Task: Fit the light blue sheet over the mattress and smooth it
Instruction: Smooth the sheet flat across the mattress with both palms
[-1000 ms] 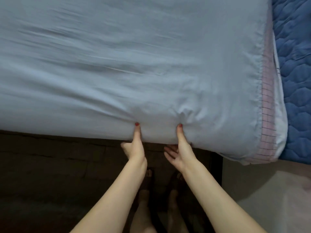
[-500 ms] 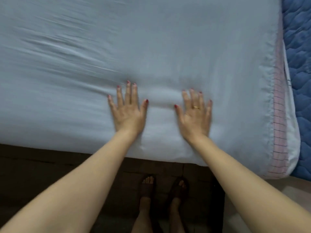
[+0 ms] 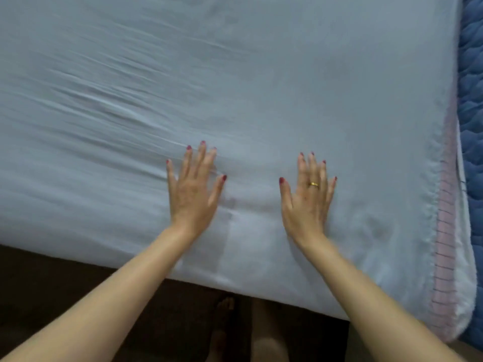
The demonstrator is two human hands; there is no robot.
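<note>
Both hands lie flat, palms down, on the light blue cotton sheet (image 3: pixel 261 87) near the closest edge of the bed. The left hand (image 3: pixel 192 197) has its fingers (image 3: pixel 200 159) straight and slightly fanned, thumb out to the side, holding nothing and only pressing on the cloth. The right hand (image 3: pixel 307 202) lies the same way, fingers straight and close together, with a thin gold ring (image 3: pixel 314 184) on one of them; it too grips nothing. The two hands are apart, a bare strip of sheet between them, and both forearms reach in from the bottom of the view.

That sheet covers the whole top of the mattress and drops over the near edge, where it meets a dark brown bed base (image 3: pixel 52 278). To the left of the left hand the cloth shows a band of fine wrinkles (image 3: pixel 104 105) running sideways; around and beyond the right hand it lies smoother. At the right end, the sheet stops short of the mattress's side, where a strip of pink mattress fabric with dark grid lines (image 3: pixel 444 244) shows, edged by a white border (image 3: pixel 464 257). Beyond that lies a dark blue quilted pad (image 3: pixel 471 100).

Below the bed's edge, between the forearms, the person's bare foot (image 3: pixel 224 304) stands on the dim floor. The picture is somewhat blurred, so finer creases cannot be told.
</note>
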